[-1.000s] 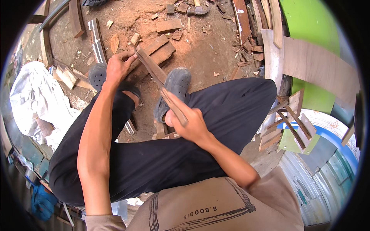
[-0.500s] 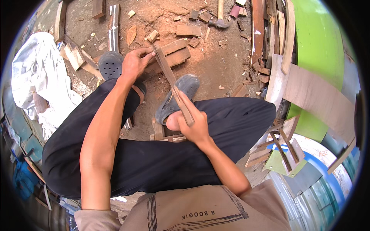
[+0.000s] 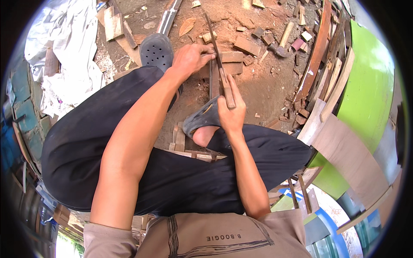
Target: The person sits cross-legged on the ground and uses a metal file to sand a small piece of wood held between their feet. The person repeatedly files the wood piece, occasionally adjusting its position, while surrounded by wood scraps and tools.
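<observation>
My right hand (image 3: 232, 103) is wrapped round the wooden handle of a long tool with a thin dark blade (image 3: 215, 45). The blade points away from me and shows nearly edge-on, so its exact kind is unclear. Close to its left side is my left hand (image 3: 192, 59), fingers curled and pinched together; what they hold is hidden. Below those fingers a narrow wooden strip (image 3: 214, 81) runs down toward my right clog (image 3: 202, 115). Short wooden blocks (image 3: 232, 68) lie on the ground just beyond the blade.
Reddish dust and wood offcuts (image 3: 247, 45) cover the ground ahead. A hammer (image 3: 280, 51) lies at far right, before long boards (image 3: 312, 64) and a green panel (image 3: 365, 81). White cloth (image 3: 64, 51) is on the left, near my left clog (image 3: 156, 51).
The view has shifted left, so the surroundings sit farther right. The tool has turned more upright, and its handle in my right hand has moved away from me, closer to my left hand.
</observation>
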Demonstrator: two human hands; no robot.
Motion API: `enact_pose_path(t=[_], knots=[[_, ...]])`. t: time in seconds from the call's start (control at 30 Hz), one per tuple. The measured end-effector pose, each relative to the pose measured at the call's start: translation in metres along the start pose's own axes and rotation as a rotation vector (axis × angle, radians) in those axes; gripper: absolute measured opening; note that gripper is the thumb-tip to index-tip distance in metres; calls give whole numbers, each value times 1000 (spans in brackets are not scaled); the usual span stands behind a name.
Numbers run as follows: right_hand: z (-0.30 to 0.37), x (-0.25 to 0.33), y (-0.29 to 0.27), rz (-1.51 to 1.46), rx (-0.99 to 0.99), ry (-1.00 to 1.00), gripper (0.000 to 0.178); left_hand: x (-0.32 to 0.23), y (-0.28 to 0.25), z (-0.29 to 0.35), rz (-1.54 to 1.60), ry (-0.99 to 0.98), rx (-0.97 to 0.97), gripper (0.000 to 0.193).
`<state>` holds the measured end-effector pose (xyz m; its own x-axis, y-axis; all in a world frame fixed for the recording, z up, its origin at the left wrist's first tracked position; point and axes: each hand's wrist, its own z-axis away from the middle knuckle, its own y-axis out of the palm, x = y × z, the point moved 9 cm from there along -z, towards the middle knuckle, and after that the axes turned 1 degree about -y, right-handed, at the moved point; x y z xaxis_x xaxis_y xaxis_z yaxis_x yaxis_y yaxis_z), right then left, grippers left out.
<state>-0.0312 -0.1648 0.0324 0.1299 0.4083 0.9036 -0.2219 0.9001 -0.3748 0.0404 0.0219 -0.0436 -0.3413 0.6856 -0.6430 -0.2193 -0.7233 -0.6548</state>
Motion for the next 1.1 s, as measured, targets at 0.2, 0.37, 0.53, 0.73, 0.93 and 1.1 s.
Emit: enact_pose_path(t=[0.2,0.37,0.53,0.73,0.93,1.1], knots=[[71,32,-29,11,91,261,60,3,3,6,68,-20,-48,36],[118,69,-51,86,87,307,57,4,5,4,47,13,-27,36],[140,92,-60,161,69,227,58,5,6,2,51,-8,2,33],[9,4,3,90,-48,-43,55,-7,3,-6,41,85,-39,30],[25,28,4,129,20,-40,56,7,0,3,-15,57,5,29],[140,63,-54,106,103,80,57,9,-6,18,35,10,-17,29]])
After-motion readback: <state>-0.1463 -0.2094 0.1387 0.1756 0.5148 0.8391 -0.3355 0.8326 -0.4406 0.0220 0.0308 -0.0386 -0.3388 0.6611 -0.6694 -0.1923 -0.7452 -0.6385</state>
